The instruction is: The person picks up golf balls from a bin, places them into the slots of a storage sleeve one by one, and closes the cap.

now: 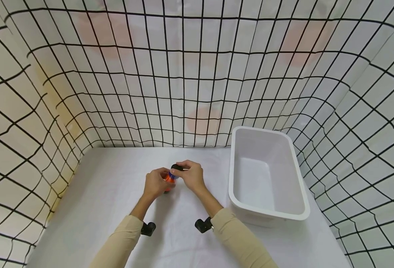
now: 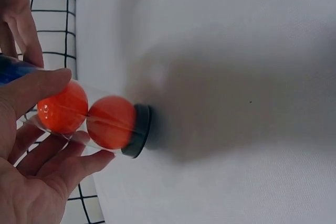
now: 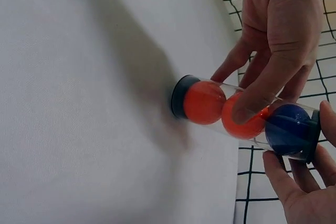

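A clear tube (image 1: 170,178) with black end caps holds two orange balls (image 3: 203,102) and one blue ball (image 3: 289,129). My left hand (image 1: 161,179) grips the tube's middle, thumb (image 2: 31,90) over the upper orange ball (image 2: 63,107) and fingers (image 2: 58,171) behind it. My right hand (image 1: 183,169) pinches the black cap (image 3: 314,135) at the blue-ball end. The other cap (image 2: 139,130) points down, close to the white cloth; whether it touches is unclear.
A white plastic tub (image 1: 297,175) stands right of the hands on the white-clothed table (image 1: 109,193). Curtain walls (image 1: 197,74) with a black grid close off the left, back and right. Black camera mounts (image 1: 148,227) sit on both wrists.
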